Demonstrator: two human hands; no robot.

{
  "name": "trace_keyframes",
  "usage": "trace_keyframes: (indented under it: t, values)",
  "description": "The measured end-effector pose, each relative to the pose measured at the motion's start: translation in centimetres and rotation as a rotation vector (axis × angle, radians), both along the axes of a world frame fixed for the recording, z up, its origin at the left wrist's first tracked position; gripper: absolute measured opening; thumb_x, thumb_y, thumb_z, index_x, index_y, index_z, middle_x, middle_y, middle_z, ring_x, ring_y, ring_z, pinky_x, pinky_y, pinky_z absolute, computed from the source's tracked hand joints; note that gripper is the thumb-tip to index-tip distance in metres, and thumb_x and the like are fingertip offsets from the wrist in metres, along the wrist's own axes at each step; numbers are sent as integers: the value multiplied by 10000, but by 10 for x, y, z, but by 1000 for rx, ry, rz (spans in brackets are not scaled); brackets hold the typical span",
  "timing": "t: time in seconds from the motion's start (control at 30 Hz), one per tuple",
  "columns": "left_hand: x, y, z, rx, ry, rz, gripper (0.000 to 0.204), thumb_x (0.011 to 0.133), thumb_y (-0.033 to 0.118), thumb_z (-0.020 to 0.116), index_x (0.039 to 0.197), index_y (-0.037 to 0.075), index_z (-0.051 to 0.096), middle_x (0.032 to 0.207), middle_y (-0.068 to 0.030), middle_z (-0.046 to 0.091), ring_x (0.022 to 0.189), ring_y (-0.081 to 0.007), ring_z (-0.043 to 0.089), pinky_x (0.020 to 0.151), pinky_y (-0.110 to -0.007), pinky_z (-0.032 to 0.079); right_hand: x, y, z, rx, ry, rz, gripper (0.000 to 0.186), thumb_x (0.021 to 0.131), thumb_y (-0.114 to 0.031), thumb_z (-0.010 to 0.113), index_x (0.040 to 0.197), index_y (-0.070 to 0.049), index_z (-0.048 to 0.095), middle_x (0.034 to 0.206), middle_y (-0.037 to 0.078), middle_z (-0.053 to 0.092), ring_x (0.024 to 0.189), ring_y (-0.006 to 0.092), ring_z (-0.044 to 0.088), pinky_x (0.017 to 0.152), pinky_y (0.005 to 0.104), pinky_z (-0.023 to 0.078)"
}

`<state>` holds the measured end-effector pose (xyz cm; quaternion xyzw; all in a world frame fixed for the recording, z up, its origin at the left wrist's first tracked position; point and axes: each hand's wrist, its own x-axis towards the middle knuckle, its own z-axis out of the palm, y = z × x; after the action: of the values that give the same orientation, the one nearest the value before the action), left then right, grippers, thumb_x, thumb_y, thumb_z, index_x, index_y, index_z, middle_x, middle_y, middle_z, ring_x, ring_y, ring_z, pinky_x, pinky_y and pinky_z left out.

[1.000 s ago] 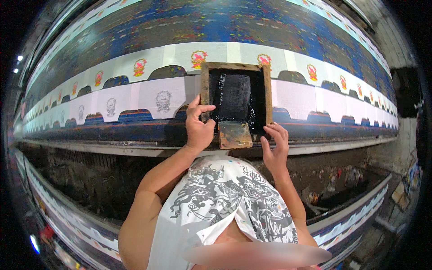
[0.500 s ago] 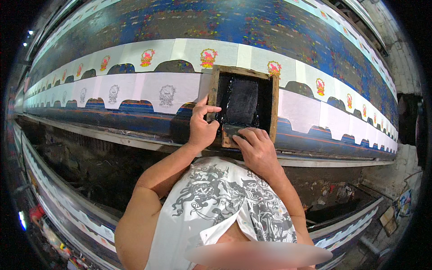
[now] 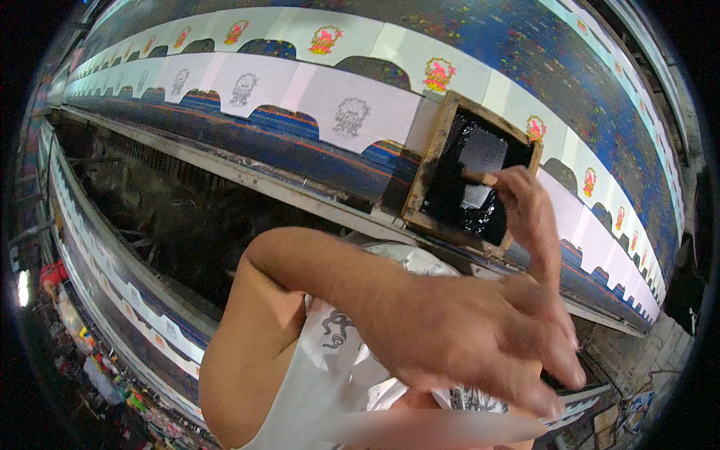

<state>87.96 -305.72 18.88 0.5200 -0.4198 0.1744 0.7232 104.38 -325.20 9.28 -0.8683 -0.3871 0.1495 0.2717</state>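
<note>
Speckled with colour over blue and dark grey, a long worktop (image 3: 495, 45) carries rows of pale pieces (image 3: 375, 105), some bearing pink-and-yellow emblems, others grey ones. On its near side sits a wooden frame (image 3: 430, 161), slanted in view, its black interior (image 3: 444, 184) shining wet in places. Both hands are apart from each other and blurred. The right hand (image 3: 529, 214) reaches over the frame's right part, fingers bent toward a small tan edge (image 3: 481, 178) above the black — whether they are clamped on it, I cannot tell. The left hand (image 3: 465, 326) hangs well below the frame, in front of the white patterned shirt (image 3: 300, 390), loosely open with fingers spread — nothing visible in its grasp. So the frame lies beneath the right hand and beyond the left.
</note>
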Motion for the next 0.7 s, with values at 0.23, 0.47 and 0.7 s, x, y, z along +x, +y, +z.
trace_keyframes:
  t: [0.23,0.47,0.7]
  values:
    - [-9,-36,20,-321,-128,180,615,1143,585,666,1339,36,863,1523,-235,750,1380,-367,624,1149,-527,542,19,16,-6,10,-170,-26,337,978,30,745,1302,-49,794,1230,178,781,1220,435,736,1041,524,601]
    - [-25,-27,33,-434,146,307,265,984,264,892,1017,2,881,1092,-219,882,1105,-393,765,981,-525,613,25,9,-15,8,-207,-73,320,1019,-14,723,1321,-78,803,1264,169,786,1232,434,735,1051,519,607]
    - [-28,-58,38,-629,128,81,388,989,340,895,1140,-17,868,1247,-250,846,1292,-416,707,1186,-573,511,36,13,-16,7,-224,-79,358,1007,8,721,1342,-91,799,1346,165,782,1305,431,714,1110,520,589]
